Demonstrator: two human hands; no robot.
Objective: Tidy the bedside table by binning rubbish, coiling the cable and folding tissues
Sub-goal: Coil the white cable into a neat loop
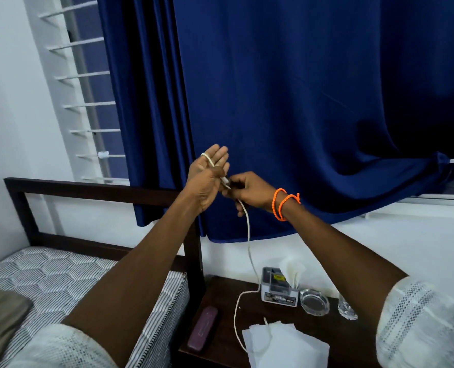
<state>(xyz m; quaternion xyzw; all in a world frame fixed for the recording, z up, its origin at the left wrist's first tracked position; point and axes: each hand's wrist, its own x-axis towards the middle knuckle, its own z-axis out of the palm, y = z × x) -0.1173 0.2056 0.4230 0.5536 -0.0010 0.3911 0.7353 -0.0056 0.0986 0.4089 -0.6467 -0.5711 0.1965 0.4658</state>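
We're pretty clearly in a bedroom at someone's home. Below and to the left of the grip there's a bed (61,274) with a dark wooden frame (69,185) and a quilted, striped mattress, no sheet on it. Right behind the grip a heavy blue curtain (287,102) hangs over a window with white bars (87,75). Straight below the grip sits a small dark desk (326,335) pushed up beside the bed, carrying bedside stuff: a tissue box (279,290), a glass ashtray (314,301), a drinking glass (346,309) and a purple case (202,328). Plain white walls all round.
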